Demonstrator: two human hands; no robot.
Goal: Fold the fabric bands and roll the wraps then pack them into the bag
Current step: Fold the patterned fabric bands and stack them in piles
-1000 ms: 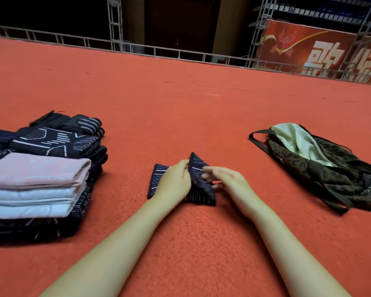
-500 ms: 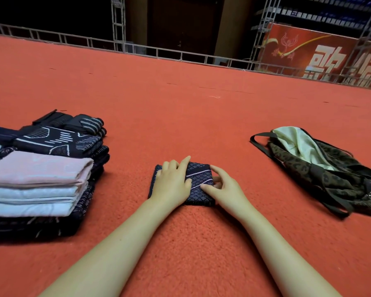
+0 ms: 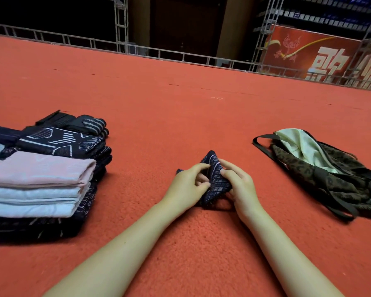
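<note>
2 bare forearms reach forward from the bottom edge onto a red carpet [image 3: 180, 116], which serves as the work surface. Between the hands sits a small dark blue cloth band [image 3: 215, 179] with a fine white woven pattern, already folded down to a compact packet. The left hand [image 3: 185, 185] pinches its left side, thumb and fingertips curled onto the cloth. The right hand [image 3: 239, 185] pinches the right side in the same way. Both grips tilt the packet up off the carpet so that 1 corner points upward; the lower edge looks to be on or just above the carpet. Holding it from both sides probably keeps the folded layers together while the packet is folded again or lifted.

To the left, near but apart from the hands, stands a stack of folded cloths [image 3: 41, 181]: pale blue and pink pieces on top, dark patterned ones beneath and behind. It likely gathers finished pieces in 1 place before packing.

To the right, a little farther off, lies a dark patterned bag [image 3: 330, 181] on its side, its pale lining showing at the open mouth and a black strap looped toward the middle. The opening appears ready to receive cloth.

Farther back, a metal railing [image 3: 137, 49] edges the carpet, with a red banner [image 3: 330, 58] beyond on the right.
</note>
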